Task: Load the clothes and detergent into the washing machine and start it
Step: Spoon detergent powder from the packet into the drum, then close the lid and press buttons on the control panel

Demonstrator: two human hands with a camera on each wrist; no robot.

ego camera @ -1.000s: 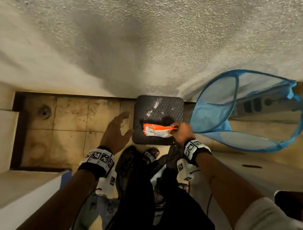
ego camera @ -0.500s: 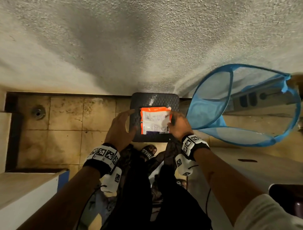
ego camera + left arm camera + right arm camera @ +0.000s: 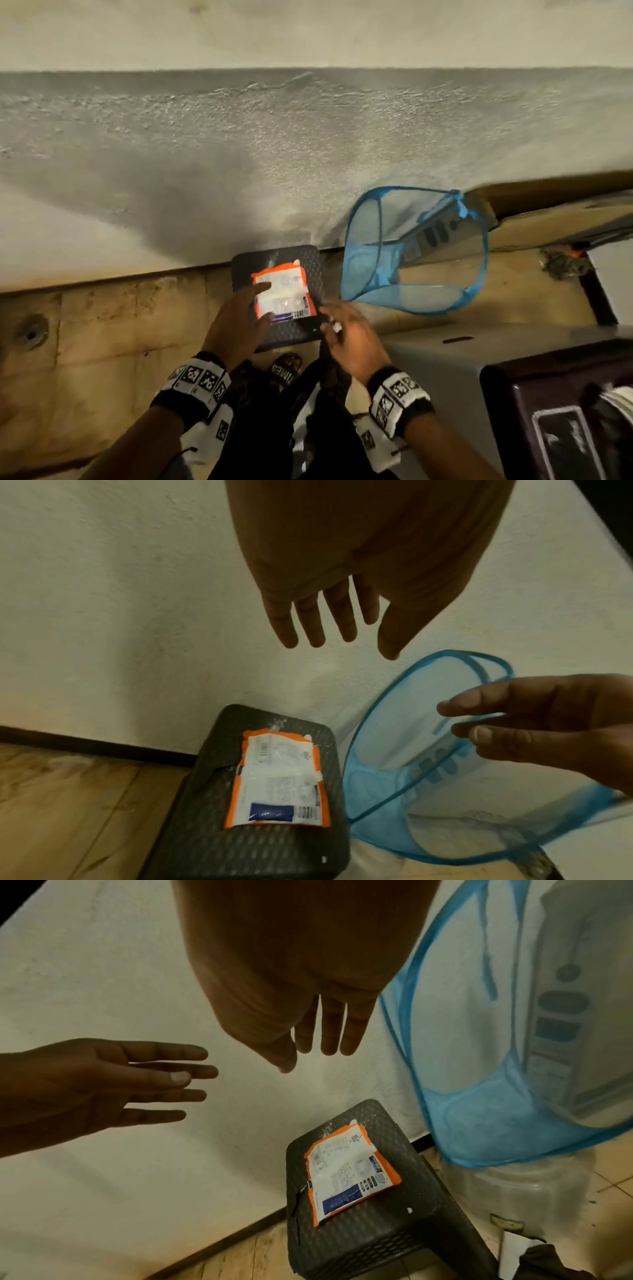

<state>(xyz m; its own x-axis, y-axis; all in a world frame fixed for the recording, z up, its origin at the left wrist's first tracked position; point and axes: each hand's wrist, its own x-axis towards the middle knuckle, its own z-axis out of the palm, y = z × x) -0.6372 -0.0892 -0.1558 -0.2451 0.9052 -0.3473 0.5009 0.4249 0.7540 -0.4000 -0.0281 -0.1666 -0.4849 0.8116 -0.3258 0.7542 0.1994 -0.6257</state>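
From the head we look steeply down along both forearms; the wall fills the upper half of this view and the floor lies at the bottom. The stool with the packet is near the middle, well below us, and the blue hamper stands to its right. The left wrist camera looks along the left hand from very near, down toward the wall and the floor. The right wrist camera looks along the right hand in the same way. All three views share the stool, the packet and the hamper. Each wrist view also shows the other hand from the side.
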